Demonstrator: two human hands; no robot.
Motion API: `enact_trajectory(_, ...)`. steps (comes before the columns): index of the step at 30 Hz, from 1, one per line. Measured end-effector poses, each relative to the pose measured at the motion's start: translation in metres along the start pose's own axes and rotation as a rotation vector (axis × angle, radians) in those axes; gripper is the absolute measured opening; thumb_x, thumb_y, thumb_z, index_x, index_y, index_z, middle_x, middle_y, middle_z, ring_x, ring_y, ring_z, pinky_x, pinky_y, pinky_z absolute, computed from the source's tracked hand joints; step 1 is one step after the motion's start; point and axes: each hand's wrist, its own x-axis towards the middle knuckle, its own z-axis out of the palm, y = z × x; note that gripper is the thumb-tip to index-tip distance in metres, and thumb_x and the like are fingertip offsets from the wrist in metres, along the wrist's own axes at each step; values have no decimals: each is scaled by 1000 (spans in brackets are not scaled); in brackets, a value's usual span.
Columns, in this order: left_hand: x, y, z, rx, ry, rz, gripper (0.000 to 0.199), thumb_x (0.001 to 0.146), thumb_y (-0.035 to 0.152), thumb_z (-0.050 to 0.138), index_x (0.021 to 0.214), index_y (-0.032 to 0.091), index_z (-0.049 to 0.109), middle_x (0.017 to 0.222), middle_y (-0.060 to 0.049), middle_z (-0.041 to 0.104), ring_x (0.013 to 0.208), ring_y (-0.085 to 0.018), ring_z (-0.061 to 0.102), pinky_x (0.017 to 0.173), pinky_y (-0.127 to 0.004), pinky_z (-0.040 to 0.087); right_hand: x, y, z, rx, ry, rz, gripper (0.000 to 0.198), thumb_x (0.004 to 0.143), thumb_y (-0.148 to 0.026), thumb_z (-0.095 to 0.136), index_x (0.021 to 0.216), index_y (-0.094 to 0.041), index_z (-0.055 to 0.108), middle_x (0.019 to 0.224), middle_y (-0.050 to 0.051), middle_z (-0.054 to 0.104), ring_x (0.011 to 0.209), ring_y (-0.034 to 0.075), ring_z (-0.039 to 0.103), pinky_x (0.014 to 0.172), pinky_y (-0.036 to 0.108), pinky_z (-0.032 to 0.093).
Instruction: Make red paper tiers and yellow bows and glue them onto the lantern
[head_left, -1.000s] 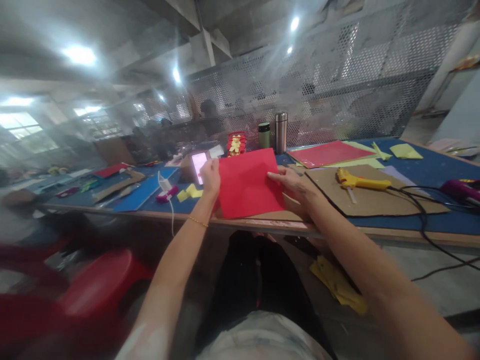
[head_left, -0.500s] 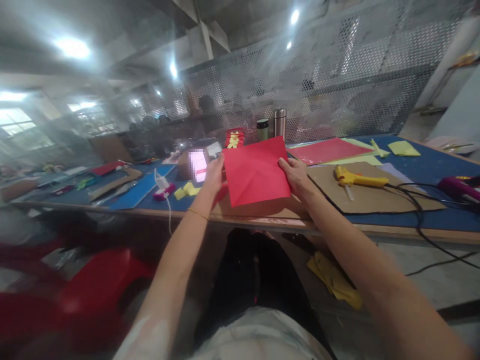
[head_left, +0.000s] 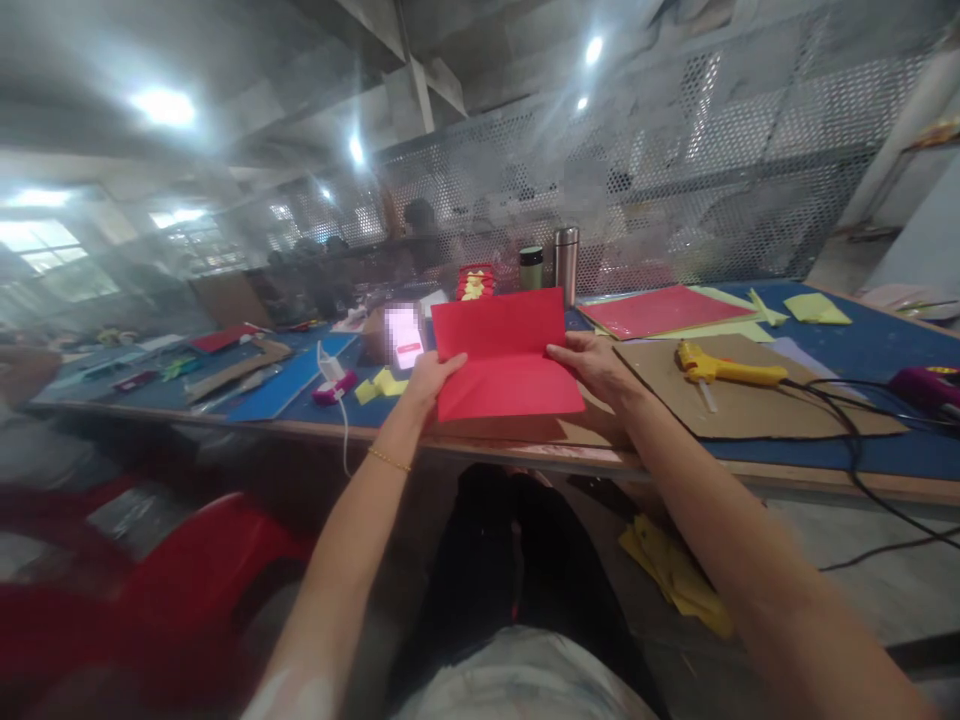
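A sheet of red paper (head_left: 506,365) hangs in the air just above the table's front edge, bent along a crease that runs across its middle. My left hand (head_left: 433,385) is closed on its left side, thumb on top. On the right side, my right hand (head_left: 589,362) pinches the same sheet between thumb and fingers. The fingers beneath the paper are hidden. Under it lies brown cardboard (head_left: 517,430). Behind the sheet stands a red item with yellow shapes (head_left: 475,284), partly covered.
A yellow glue gun (head_left: 724,368) with a black cord rests on cardboard (head_left: 757,410) to the right. Two flasks, one green (head_left: 531,268) and one steel (head_left: 568,262), stand behind. A lit phone (head_left: 406,338) and a purple socket block (head_left: 334,388) are at left.
The red paper has gone from nearly flat and tilted to bent along its middle crease, its upper half raised. Both hands have shifted their hold on its sides.
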Motion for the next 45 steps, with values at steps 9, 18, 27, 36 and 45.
enact_trajectory(9, -33, 6, -15, -117, -210, 13, 17, 63, 14, 81, 80, 15, 78, 79, -6, 78, 70, -19, 73, 69, -31, 60, -20, -7, -9, 16, -73, 87, 25, 56, -33, 94, 75, -26, 80, 82, 3, 81, 75, 23, 75, 74, 38, 62)
enact_trajectory(18, -49, 16, -26, 222, -312, 227, 12, 70, 15, 62, 64, 19, 72, 86, -6, 72, 73, -17, 66, 62, -27, 52, -32, -15, -13, -164, -61, 58, 9, 66, -31, 83, 70, -25, 79, 79, 4, 76, 76, 23, 71, 75, 38, 56)
enact_trajectory(27, -24, 14, -30, 358, -417, 215, 10, 76, 25, 69, 68, 19, 71, 78, -8, 68, 72, -19, 62, 59, -28, 50, -29, -10, -14, -288, -16, -66, 28, 72, -49, 85, 66, -23, 79, 74, 4, 74, 72, 18, 62, 69, 31, 52)
enact_trajectory(36, -21, 6, -10, 271, -258, 218, 37, 71, 20, 82, 107, 18, 72, 106, -7, 70, 92, -19, 66, 79, -31, 57, -19, -3, -11, -155, 7, -154, 49, 57, -36, 98, 102, -28, 82, 100, 1, 78, 90, 19, 67, 84, 35, 59)
enact_trajectory(45, -14, 15, -12, 307, -298, 192, 38, 71, 9, 80, 109, 15, 80, 109, -11, 74, 92, -19, 69, 85, -33, 61, -18, -4, -16, -139, 0, -97, 48, 61, -30, 96, 106, -25, 79, 105, 3, 77, 95, 21, 69, 87, 36, 60)
